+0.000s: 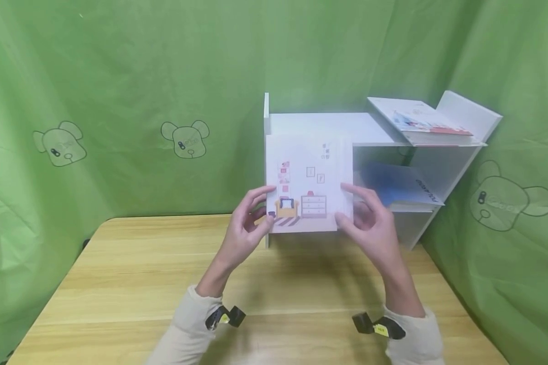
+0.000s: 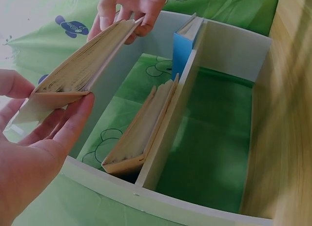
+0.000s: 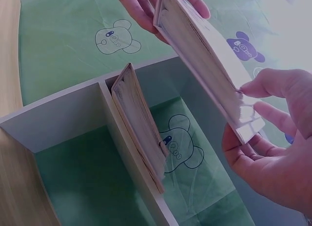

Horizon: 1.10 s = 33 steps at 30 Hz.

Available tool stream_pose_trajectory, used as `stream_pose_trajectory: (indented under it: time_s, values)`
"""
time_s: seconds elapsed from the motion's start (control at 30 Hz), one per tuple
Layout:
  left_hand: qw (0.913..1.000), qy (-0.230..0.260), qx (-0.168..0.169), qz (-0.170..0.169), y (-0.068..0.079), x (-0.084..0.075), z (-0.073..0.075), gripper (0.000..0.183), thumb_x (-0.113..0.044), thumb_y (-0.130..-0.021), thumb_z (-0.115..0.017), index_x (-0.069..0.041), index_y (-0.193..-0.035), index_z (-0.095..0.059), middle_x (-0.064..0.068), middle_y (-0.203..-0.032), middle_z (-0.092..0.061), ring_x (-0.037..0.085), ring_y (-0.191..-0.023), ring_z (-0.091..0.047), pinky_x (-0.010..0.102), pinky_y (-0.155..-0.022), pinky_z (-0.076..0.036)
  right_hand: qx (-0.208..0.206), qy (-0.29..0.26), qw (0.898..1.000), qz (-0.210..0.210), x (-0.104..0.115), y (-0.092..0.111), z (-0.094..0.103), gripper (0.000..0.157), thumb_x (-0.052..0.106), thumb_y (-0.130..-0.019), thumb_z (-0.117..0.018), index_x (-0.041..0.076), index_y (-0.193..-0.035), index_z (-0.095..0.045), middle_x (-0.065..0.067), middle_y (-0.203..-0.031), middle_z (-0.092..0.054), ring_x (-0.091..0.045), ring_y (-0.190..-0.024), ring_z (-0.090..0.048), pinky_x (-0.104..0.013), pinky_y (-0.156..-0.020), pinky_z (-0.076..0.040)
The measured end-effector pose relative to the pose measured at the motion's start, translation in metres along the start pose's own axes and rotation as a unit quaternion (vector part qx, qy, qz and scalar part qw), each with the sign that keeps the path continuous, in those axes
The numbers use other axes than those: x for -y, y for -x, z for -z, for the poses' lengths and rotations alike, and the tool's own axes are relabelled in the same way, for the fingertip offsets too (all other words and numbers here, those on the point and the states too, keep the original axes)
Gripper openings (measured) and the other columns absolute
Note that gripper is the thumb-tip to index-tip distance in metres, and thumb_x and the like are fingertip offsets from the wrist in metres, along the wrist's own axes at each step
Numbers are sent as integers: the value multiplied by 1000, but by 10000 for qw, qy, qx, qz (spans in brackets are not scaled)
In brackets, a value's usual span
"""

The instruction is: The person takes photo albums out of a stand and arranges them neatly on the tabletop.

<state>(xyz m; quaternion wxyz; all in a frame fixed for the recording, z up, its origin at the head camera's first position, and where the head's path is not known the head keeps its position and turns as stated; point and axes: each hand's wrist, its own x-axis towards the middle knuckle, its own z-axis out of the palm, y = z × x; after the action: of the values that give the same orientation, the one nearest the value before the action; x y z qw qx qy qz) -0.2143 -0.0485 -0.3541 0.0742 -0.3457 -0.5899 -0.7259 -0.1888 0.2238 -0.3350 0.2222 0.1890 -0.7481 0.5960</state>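
Note:
A white book (image 1: 301,152) with a drawn bed, dresser and picture frames on its cover is held up by both hands before a white shelf unit (image 1: 319,124). My left hand (image 1: 248,218) grips its left edge, thumb on the cover. The right hand (image 1: 370,220) grips the opposite edge the same way. Seen from the left wrist, page edges of the held book (image 2: 83,62) face the camera, and it is apart from the shelf. Another thick book (image 2: 146,128) lies on the middle board; in the head view the held book hides it.
On the top board's right side lies a white book with a red-and-blue cover (image 1: 422,121). Below it, a blue book marked POLAROID (image 1: 392,182) lies on the middle board. The unit stands on a wooden table (image 1: 132,284), with green curtains (image 1: 118,61) around.

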Motion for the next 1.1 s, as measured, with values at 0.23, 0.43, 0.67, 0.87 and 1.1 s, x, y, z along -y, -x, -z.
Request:
stream_pose_trajectory:
  time_s: [0.23,0.43,0.67,0.87,1.1]
  values:
    - [9999,72,35,-88,7,5,-4,58,13,-92,-52,-4,-147,-45,21,-142,-49,39,-122,-58,46,-95,-59,105,-65,9999,-2,-2,7,2,60,-11,-88,-72,6,-144,-57,-15,-132,-52,-22,-113,-64,-30,-88,-59]
    - [9998,137,72,-96,13,11,-6,58,13,-92,-52,-3,-147,-43,22,-142,-48,39,-124,-57,47,-96,-58,187,56,9998,-82,-3,13,3,63,-12,-88,-71,7,-145,-55,-14,-133,-53,-20,-113,-64,-29,-87,-60]
    - [9997,207,78,-127,19,15,-4,58,12,-92,-51,-2,-147,-43,21,-142,-48,39,-124,-57,48,-98,-57,318,166,9992,-171,-2,15,3,70,-12,-87,-72,14,-149,-53,-9,-137,-53,-19,-114,-64,-28,-88,-60]
    - [9996,262,87,-110,23,17,-3,57,12,-93,-51,-4,-147,-43,20,-145,-48,38,-125,-57,48,-99,-56,443,216,9987,-86,-1,17,3,72,-13,-86,-73,14,-150,-52,-10,-137,-53,-19,-110,-65,-29,-85,-62]
    - [9995,272,74,-147,29,21,-2,57,12,-93,-52,-2,-147,-43,21,-144,-46,38,-124,-57,47,-98,-57,545,272,9980,-141,0,18,4,72,-12,-86,-74,14,-150,-52,-9,-137,-53,-19,-109,-66,-28,-87,-61]
